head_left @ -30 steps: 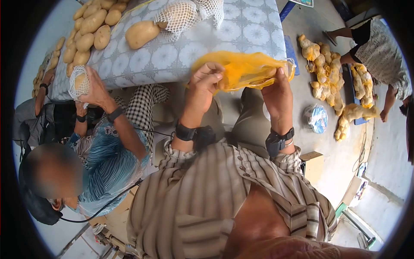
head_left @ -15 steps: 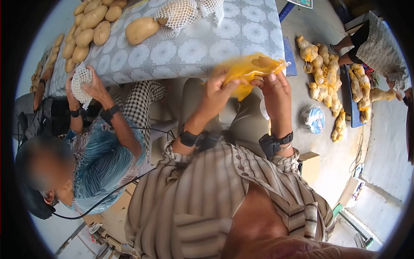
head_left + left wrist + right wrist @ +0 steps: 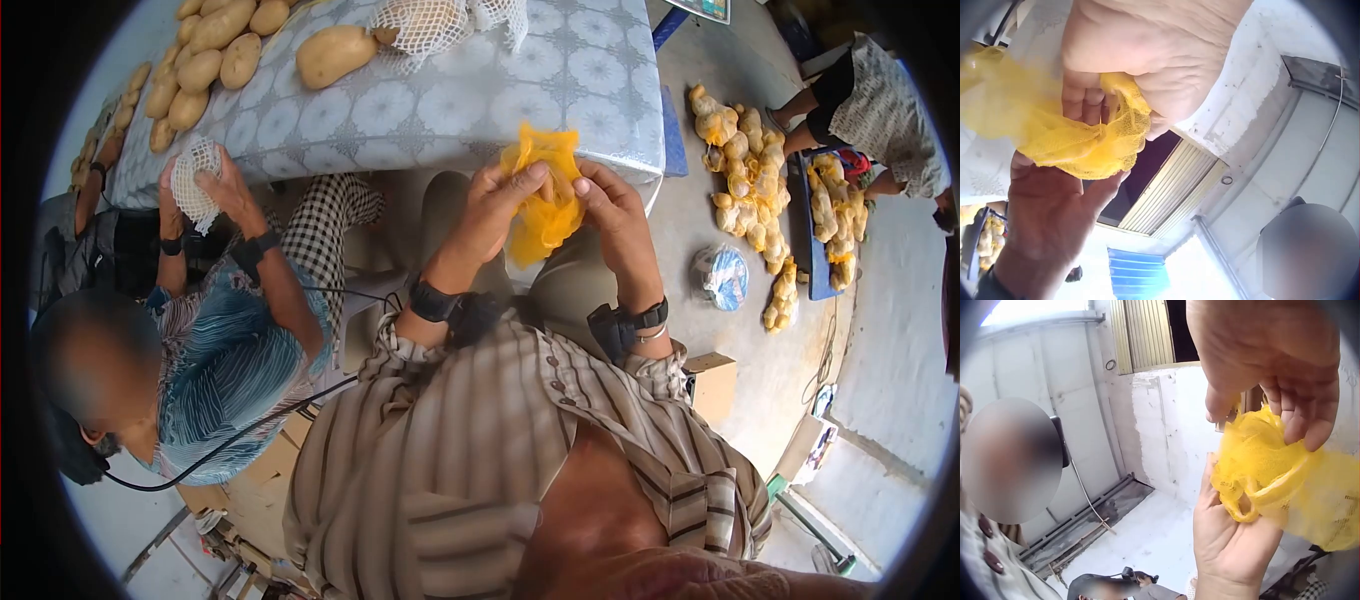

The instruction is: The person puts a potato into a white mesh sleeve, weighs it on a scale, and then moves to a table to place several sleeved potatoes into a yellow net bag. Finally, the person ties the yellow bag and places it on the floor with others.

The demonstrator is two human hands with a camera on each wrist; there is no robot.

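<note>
A yellow mesh bag (image 3: pixel 545 215) is bunched between both hands above the lap, at the table's front edge. My left hand (image 3: pixel 492 212) pinches its left side with thumb and fingers; my right hand (image 3: pixel 617 220) grips its right side. In the left wrist view the gathered netting (image 3: pixel 1085 150) lies between the left hand (image 3: pixel 1141 56) above and the right hand (image 3: pixel 1047 212) below. From the right wrist, the mesh (image 3: pixel 1266 462) shows crumpled between the right hand (image 3: pixel 1272 369) and the left hand (image 3: pixel 1232 550), its loose part trailing to the right.
On the patterned tablecloth (image 3: pixel 430 125) lie a single large potato (image 3: pixel 335 56), a white foam net (image 3: pixel 420 35) and a potato pile (image 3: pixel 200 70). A person at left holds a white foam net (image 3: pixel 195 185). Filled yellow bags (image 3: pixel 760 190) lie on the floor at right, near another person.
The yellow bag, stretched wide between the hands earlier, is now bunched up. Both hands have come closer together. The standing person at right has shifted, and the seated person's hands have moved on their foam net.
</note>
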